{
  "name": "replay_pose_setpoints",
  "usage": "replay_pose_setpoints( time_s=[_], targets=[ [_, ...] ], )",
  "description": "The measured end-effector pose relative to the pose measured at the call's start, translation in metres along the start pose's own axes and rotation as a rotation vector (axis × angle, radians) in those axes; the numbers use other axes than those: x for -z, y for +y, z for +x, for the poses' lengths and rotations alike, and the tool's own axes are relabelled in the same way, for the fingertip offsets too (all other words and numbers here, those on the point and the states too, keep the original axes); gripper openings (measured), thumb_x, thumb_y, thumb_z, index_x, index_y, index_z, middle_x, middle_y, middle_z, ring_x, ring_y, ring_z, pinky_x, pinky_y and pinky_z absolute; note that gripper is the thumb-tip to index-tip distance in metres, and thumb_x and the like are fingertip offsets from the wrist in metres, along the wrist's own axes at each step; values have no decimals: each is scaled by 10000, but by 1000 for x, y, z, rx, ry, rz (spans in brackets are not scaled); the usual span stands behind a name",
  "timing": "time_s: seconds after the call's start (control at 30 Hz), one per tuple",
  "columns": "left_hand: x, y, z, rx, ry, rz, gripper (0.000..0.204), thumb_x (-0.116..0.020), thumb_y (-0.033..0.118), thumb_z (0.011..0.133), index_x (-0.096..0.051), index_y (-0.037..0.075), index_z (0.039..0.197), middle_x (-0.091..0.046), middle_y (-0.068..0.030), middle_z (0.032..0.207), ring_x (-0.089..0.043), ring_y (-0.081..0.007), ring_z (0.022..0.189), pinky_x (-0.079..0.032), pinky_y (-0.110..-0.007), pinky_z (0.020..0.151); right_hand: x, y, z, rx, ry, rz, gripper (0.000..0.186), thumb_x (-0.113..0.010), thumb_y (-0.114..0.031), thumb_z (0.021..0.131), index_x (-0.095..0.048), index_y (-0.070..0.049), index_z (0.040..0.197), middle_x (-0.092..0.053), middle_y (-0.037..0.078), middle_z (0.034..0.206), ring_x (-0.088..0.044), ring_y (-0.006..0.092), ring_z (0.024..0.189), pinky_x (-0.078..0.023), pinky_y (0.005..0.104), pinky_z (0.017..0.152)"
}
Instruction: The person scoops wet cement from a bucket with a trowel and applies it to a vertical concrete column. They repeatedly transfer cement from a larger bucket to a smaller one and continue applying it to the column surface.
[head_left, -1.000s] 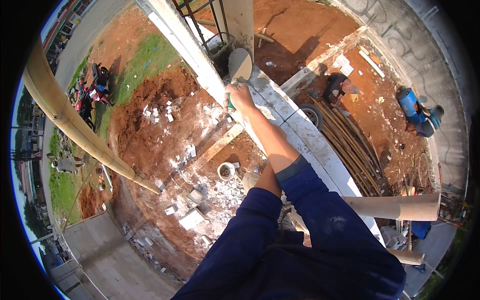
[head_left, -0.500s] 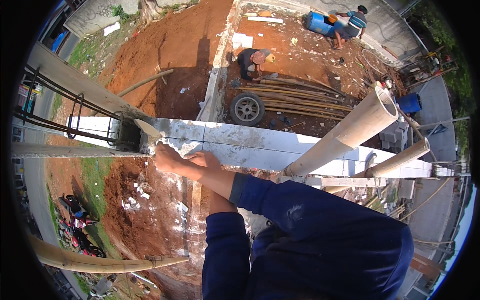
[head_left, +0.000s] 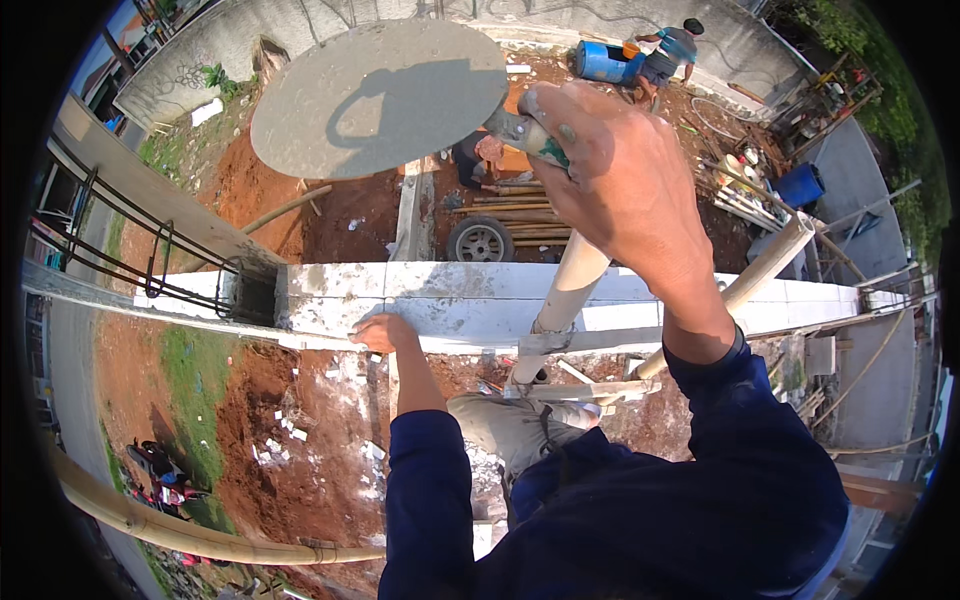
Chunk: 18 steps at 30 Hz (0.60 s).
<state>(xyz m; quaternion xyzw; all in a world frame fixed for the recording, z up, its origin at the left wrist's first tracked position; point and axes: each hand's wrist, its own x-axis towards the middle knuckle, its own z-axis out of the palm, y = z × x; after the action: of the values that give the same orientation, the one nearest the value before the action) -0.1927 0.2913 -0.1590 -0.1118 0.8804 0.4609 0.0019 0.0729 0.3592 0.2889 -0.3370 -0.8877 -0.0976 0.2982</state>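
My right hand (head_left: pixel 635 175) is raised high above the wall, closed around the handle of a trowel. Its broad, rounded grey blade (head_left: pixel 350 115) points left, and a dark shadow falls across it. Below, a wall of white blocks (head_left: pixel 450 290) runs from left to right, its top smeared with grey mortar toward the left end. My left hand (head_left: pixel 383 331) rests on the near edge of that wall, fingers laid over the blocks and nothing in them.
Steel rebar (head_left: pixel 150 255) juts beside the concrete column (head_left: pixel 180 200) at left. Bamboo poles (head_left: pixel 575 280) rise by the wall at right. Beyond lie a tyre (head_left: pixel 480 240) and more poles. One person crouches there, partly hidden; another (head_left: pixel 675 55) is near a blue barrel (head_left: pixel 608 62).
The trowel has come up off the wall's left end, and my right hand has swung up and right with it. My crossed arms have parted; my left hand stays at the wall's edge.
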Motion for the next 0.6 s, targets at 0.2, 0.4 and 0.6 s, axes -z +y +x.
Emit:
replay_pose_setpoints(
  time_s=[0.2, 0.4, 0.6],
  targets=[
    [-22, -22, 11, -83, 89, 63, 394, -319, 293, 1132, -437, -49, 1288, -680, -322, 938, -698, -512, 892, -570, -614, 758, 5, 22, 14, 208, 149, -136, 390, -802, -198, 880, -657, -62, 1215, -701, 148, 959, -691, 330, 871, -561, 424, 783],
    [8, -7, 9, -14, -42, -43, 388, -410, 283, 1107, -410, -52, 1301, -676, -339, 1050, -694, -515, 951, -578, -613, 832, -25, 58, 43, -19, -136, 343, 305, -770, -131, 873, -679, -18, 1142, -687, 178, 898, -684, 291, 805, -558, 389, 733],
    [44, -36, 2, -111, -37, -285, 597, -341, 458, 1128, -589, -45, 1335, -719, -319, 1120, -706, -483, 1026, -570, -544, 922, -33, 86, 60, 72, -460, 530, 306, -830, -320, 924, -737, -37, 993, -676, -37, 828, -608, 124, 775, -495, 323, 754]
  ],
)
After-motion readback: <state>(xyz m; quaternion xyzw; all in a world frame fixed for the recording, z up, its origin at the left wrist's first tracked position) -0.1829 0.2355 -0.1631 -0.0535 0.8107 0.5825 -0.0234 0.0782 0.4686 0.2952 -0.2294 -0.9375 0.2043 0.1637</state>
